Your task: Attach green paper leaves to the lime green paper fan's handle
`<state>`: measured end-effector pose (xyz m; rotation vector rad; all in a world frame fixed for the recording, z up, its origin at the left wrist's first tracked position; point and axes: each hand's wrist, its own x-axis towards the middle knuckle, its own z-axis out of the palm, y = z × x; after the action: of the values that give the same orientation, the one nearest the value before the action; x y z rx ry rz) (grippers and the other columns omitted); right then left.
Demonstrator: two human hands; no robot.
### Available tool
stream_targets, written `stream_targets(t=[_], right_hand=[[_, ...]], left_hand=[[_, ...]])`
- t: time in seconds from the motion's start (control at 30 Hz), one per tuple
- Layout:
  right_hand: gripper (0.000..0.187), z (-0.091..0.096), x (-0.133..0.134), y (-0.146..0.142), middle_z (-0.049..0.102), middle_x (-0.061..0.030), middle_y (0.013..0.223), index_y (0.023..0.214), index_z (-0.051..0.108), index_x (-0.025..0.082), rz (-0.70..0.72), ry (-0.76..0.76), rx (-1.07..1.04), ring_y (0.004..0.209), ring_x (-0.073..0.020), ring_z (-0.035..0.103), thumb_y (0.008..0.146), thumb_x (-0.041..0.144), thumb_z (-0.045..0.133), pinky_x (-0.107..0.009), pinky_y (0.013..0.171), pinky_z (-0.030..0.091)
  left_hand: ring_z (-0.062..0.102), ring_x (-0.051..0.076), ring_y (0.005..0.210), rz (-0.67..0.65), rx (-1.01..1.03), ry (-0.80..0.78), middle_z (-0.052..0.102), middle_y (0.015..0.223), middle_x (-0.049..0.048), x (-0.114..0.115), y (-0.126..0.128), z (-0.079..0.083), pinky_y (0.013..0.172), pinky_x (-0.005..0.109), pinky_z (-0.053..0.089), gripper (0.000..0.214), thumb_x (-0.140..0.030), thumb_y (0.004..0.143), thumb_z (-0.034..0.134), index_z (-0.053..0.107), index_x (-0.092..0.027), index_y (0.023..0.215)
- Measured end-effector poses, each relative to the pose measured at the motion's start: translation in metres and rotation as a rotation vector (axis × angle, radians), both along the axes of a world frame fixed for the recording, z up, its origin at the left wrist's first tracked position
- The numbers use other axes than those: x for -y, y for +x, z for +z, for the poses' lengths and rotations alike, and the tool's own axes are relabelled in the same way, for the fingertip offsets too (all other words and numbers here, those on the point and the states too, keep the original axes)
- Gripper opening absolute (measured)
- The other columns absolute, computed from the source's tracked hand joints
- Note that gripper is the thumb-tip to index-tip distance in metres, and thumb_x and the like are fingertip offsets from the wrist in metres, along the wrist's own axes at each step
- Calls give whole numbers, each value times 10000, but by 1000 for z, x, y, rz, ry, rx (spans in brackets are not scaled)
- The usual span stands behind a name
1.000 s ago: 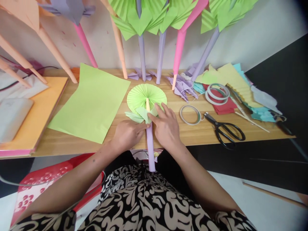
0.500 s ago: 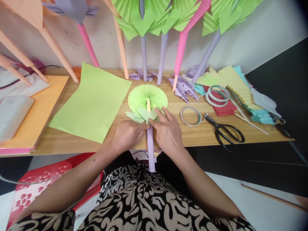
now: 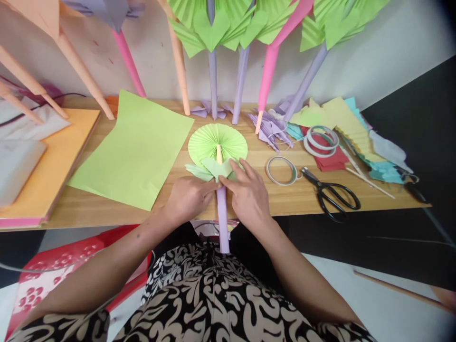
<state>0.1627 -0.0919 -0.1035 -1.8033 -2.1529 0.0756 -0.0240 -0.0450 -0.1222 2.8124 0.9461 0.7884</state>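
Note:
A paper flower lies flat near the wooden table's [image 3: 302, 199] front edge: a round pleated green fan [image 3: 217, 141] on a lilac rolled stem [image 3: 223, 221] that hangs over the edge toward me. Pale green folded leaves [image 3: 210, 169] sit where fan and stem meet. My left hand [image 3: 188, 197] lies curled against the stem's left side, thumb and forefinger pinching at the leaves. From the right, my right hand [image 3: 247, 194] presses its spread fingers down on the leaves and stem.
A large green sheet [image 3: 133, 149] lies left, beside an orange paper stack [image 3: 53, 166]. Tape rolls [image 3: 282, 170], black scissors [image 3: 331, 194] and mixed coloured paper scraps [image 3: 342, 128] lie right. Finished paper flowers on lilac, pink and peach stems lean on the wall [image 3: 374, 61]. A red stool [image 3: 53, 280] stands below left.
Both hands stay on the leaf joint. My right fingers have drawn slightly closer to the stem; the flower has not moved.

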Motion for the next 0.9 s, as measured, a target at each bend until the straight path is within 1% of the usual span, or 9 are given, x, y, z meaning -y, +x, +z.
stream_targets(t=[0.1, 0.23, 0.37, 0.43, 0.53, 0.63, 0.73, 0.8, 0.9], right_hand=[[362, -2, -9, -1, 544, -53, 1535, 1198, 770, 292, -40, 9, -7, 1468, -346, 413, 992, 183, 493, -527, 1146, 406], [365, 0, -7, 0, 537, -81, 1541, 1198, 773, 257, -12, -14, 9, 1470, -353, 411, 992, 174, 484, -518, 1140, 416], [364, 2, -1, 1, 541, -77, 1539, 1177, 780, 274, -3, -22, 35, 1464, -353, 419, 995, 172, 482, -567, 1166, 369], [367, 1, -7, 0, 521, -73, 1557, 1205, 766, 286, -34, -22, 44, 1470, -362, 408, 993, 172, 490, -597, 1182, 330], [364, -2, -15, -1, 505, -75, 1570, 1238, 750, 273, -49, -9, 54, 1483, -360, 389, 985, 171, 508, -584, 1190, 323], [347, -2, -9, -2, 536, -79, 1544, 1215, 758, 261, -16, 14, 51, 1471, -355, 407, 990, 185, 504, -577, 1175, 349], [350, 1, 0, -2, 547, -67, 1536, 1181, 770, 275, 3, 8, 47, 1465, -349, 418, 998, 186, 485, -596, 1181, 337], [353, 2, -3, -2, 525, -67, 1554, 1184, 770, 279, -8, -6, 51, 1478, -354, 401, 995, 182, 488, -610, 1196, 307], [355, 2, -16, -1, 494, -83, 1577, 1222, 755, 268, -28, -20, 61, 1491, -373, 377, 987, 180, 504, -611, 1203, 290]], left_hand=[[619, 138, 520, 27, -3, 22, 744, 647, 22, 0, 0, -1, 505, 230, 392, 290, -194, 961, 533, 818, -239, 996], [623, 144, 526, 18, 4, 25, 743, 644, 24, 0, 0, -1, 508, 237, 395, 297, -178, 958, 531, 817, -240, 1009], [589, 138, 488, 12, 17, 50, 724, 610, 18, 0, 1, 0, 483, 238, 361, 305, -186, 966, 520, 821, -239, 963], [583, 133, 479, 30, 25, 55, 720, 603, 21, 1, 1, 1, 477, 236, 352, 316, -183, 968, 512, 824, -235, 951], [606, 131, 508, 42, 26, 25, 736, 629, 29, 1, 0, 0, 497, 229, 377, 317, -173, 966, 510, 822, -229, 981], [620, 129, 538, 16, -2, -7, 745, 656, 29, 0, -1, -1, 520, 224, 396, 302, -182, 967, 521, 814, -231, 1021], [598, 128, 521, 7, -6, -5, 735, 639, 24, 0, -1, -2, 510, 225, 377, 295, -196, 969, 525, 817, -236, 991], [586, 128, 509, 20, 4, -2, 730, 628, 26, 0, -1, -1, 505, 227, 366, 300, -190, 965, 524, 821, -232, 980], [591, 131, 515, 37, 15, -3, 738, 641, 34, 1, 0, 0, 511, 232, 367, 313, -163, 955, 517, 821, -221, 998]])
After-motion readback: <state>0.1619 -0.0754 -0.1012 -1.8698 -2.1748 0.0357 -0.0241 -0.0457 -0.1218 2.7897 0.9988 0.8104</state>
